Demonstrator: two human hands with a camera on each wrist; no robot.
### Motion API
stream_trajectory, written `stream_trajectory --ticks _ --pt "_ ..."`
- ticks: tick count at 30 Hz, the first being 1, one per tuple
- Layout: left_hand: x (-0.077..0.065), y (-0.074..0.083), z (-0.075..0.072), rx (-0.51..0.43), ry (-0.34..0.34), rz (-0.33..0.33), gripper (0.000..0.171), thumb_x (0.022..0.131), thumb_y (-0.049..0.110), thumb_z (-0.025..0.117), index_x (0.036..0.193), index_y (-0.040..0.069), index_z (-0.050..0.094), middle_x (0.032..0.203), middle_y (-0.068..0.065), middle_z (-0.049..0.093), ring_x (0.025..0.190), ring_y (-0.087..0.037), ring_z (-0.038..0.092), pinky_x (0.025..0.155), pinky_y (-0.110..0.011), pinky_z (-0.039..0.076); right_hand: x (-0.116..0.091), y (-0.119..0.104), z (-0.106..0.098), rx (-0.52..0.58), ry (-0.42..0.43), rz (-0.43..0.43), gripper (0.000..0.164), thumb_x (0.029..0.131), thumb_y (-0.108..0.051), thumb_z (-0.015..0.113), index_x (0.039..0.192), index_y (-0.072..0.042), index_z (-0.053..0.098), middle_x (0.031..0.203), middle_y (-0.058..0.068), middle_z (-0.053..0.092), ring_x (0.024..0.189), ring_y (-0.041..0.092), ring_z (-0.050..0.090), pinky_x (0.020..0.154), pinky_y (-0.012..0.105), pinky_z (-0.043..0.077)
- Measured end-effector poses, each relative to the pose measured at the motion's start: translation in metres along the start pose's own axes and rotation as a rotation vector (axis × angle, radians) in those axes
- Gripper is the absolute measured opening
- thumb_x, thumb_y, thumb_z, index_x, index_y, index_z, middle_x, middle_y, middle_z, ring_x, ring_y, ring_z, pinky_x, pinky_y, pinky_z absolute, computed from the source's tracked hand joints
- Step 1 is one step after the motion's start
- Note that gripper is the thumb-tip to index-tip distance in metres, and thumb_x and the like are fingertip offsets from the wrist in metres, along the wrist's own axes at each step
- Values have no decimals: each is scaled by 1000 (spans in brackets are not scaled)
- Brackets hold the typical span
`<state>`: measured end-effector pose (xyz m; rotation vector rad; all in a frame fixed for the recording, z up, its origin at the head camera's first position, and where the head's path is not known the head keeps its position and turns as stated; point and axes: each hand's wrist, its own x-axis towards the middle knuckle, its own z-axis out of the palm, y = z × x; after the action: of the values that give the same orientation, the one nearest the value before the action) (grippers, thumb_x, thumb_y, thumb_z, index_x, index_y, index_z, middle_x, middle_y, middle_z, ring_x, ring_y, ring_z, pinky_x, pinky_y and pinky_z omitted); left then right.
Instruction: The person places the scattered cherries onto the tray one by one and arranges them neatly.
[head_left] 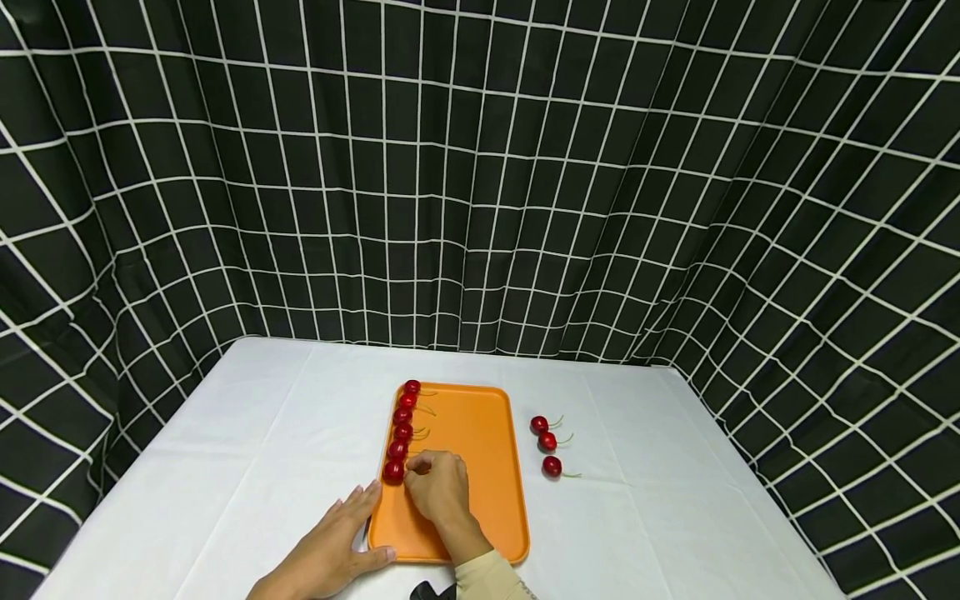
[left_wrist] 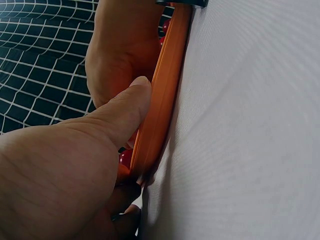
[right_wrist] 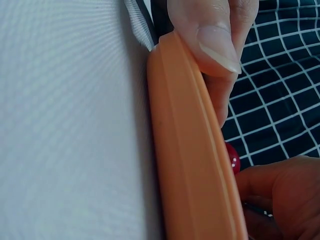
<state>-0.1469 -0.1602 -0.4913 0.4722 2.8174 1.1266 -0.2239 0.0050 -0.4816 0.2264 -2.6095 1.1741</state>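
Note:
An orange tray lies on the white table. A column of several red cherries runs along its left side, stems pointing right. My right hand reaches over the tray with curled fingers, pinching at the nearest cherry, whose stem is hidden by the fingertips. That cherry shows beside the right hand in the right wrist view. My left hand rests at the tray's near left corner, fingers straight along the side. Its thumb touches the near rim.
Right of the tray, three more cherries with stems lie on the white tablecloth: an upper one, a middle one and a lower one. Black curtains with white grid lines enclose the table's back and sides.

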Motion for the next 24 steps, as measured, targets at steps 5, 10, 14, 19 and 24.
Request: stream_trajectory --ticks 5,10,14,19,24 --pt "0 1 0 -1 -2 2 94 82 54 70 144 -7 36 152 -19 32 139 -42 23 111 -58 11 -1 1 -2 3 -10 -6 15 72 -6 79 70 -20 74 70 -16 61 78 14 58 68 32 50" --pt "0 1 -1 -5 -11 -10 93 81 54 70 145 -6 37 152 -18 31 139 -42 22 111 -59 11 -1 2 -9 34 -24 7 15 72 -4 76 75 -18 76 76 -10 63 82 16 55 66 31 49" --pt "1 1 -2 0 -21 -27 94 81 55 69 145 -5 36 152 -17 30 140 -41 21 111 -59 11 0 -2 -21 69 -48 33 16 74 -3 74 81 -16 77 93 1 66 89 21 55 69 33 49" --pt "1 1 -1 0 -28 -42 97 80 58 70 146 -4 36 153 -17 30 139 -42 21 111 -59 10 5 -9 -45 137 -59 35 15 77 -7 75 87 -17 78 92 2 67 63 16 46 49 25 40" --pt "2 2 0 4 -25 -44 97 80 58 69 146 -4 35 153 -17 30 140 -41 21 112 -58 10 11 -14 -75 155 -15 -51 14 79 -11 75 89 -20 78 87 -5 63 74 16 50 62 29 44"
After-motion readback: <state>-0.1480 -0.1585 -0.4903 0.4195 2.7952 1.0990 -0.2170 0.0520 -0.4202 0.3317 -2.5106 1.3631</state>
